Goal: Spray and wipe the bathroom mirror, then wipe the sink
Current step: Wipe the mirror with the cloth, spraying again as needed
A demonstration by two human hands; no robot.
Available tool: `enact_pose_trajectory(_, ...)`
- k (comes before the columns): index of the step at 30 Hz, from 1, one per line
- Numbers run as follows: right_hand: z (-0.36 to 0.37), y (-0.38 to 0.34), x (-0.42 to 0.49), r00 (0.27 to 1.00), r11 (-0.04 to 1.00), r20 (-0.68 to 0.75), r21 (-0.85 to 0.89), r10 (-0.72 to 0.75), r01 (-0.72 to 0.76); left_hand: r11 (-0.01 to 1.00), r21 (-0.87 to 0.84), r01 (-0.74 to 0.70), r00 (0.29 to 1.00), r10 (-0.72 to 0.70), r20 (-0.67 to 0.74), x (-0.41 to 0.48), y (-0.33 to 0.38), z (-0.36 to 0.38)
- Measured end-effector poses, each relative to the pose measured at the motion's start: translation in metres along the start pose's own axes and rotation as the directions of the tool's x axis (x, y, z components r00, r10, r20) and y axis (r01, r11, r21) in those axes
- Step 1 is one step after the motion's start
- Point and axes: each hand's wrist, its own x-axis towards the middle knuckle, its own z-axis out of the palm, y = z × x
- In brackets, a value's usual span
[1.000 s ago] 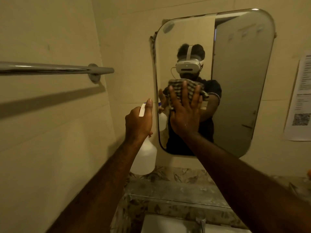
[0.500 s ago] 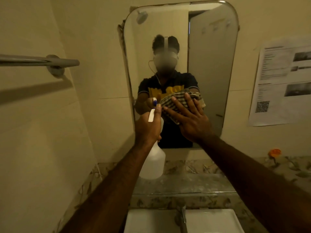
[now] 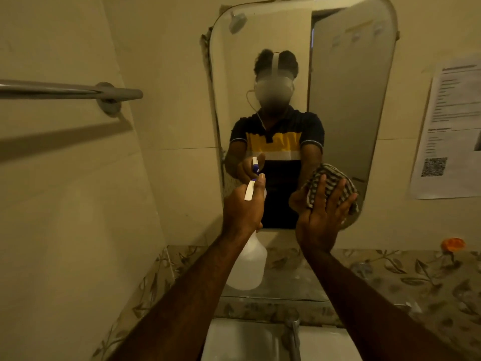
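The right grip (image 3: 318,225), fingers straight, presses the striped cloth (image 3: 328,171) flat on the lower right of the mirror (image 3: 346,100) while the left grip (image 3: 242,209) clasps the spray bottle (image 3: 248,269) (nozzle toward the glass); even, overlapping strokes should avoid streaks.

shelf (image 3: 291,287) under the mirror (image 3: 346,100), surface mottled (dust or pattern, cannot tell); white sink (image 3: 234,340) just below, tap (image 3: 294,332) at its back edge.

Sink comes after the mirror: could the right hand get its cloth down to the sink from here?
Probably yes. The right hand presses the striped cloth on the mirror above the sink; only the shelf edge and tap stand along the way down.
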Motion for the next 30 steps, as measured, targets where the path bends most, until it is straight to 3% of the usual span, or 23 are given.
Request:
enact_pose_trajectory(5,0.023,-0.035,-0.014,1.000,1.000,0.008,0.003,0.025,-0.025,0.994,0.106,0.025,0.995,-0.015,-0.100,0.012,-0.013,-0.038)
enact_pose_trajectory(10,0.041,-0.070,-0.020,0.985,0.985,0.033,-0.043,-0.168,0.170,0.993,0.115,0.019,0.984,0.002,-0.179,0.017,-0.015,-0.069)
enact_pose_trajectory(13,0.045,-0.094,-0.010,0.933,0.933,0.045,-0.040,-0.357,0.359,0.994,0.103,0.028,0.979,-0.007,-0.205,0.021,-0.016,-0.080)
enact_pose_trajectory(15,0.049,-0.104,-0.004,0.815,0.813,0.083,-0.065,-0.574,0.579,0.996,0.091,0.023,0.979,-0.003,-0.205,0.022,-0.017,-0.083)
enact_pose_trajectory(17,0.053,-0.101,0.001,0.642,0.636,0.120,-0.083,-0.758,0.767,0.995,0.098,0.013,0.979,0.007,-0.202,0.021,-0.021,-0.082)
enact_pose_trajectory(20,0.049,-0.080,0.005,0.419,0.404,0.234,-0.108,-0.877,0.908,0.991,0.134,0.009,0.983,0.016,-0.185,0.017,-0.030,-0.070)
enact_pose_trajectory(22,0.040,-0.060,0.008,0.341,0.325,0.292,-0.105,-0.893,0.940,0.991,0.128,0.024,0.987,-0.003,-0.159,0.013,-0.033,-0.057)
enact_pose_trajectory(27,0.016,0.002,0.013,0.326,0.300,0.333,-0.127,-0.885,0.945,0.995,0.089,0.037,0.998,-0.032,-0.058,0.000,-0.032,-0.014)
enact_pose_trajectory(30,0.000,0.041,0.014,0.387,0.345,0.311,-0.182,-0.868,0.921,0.998,0.045,0.044,0.999,-0.045,0.007,-0.008,-0.030,0.011)
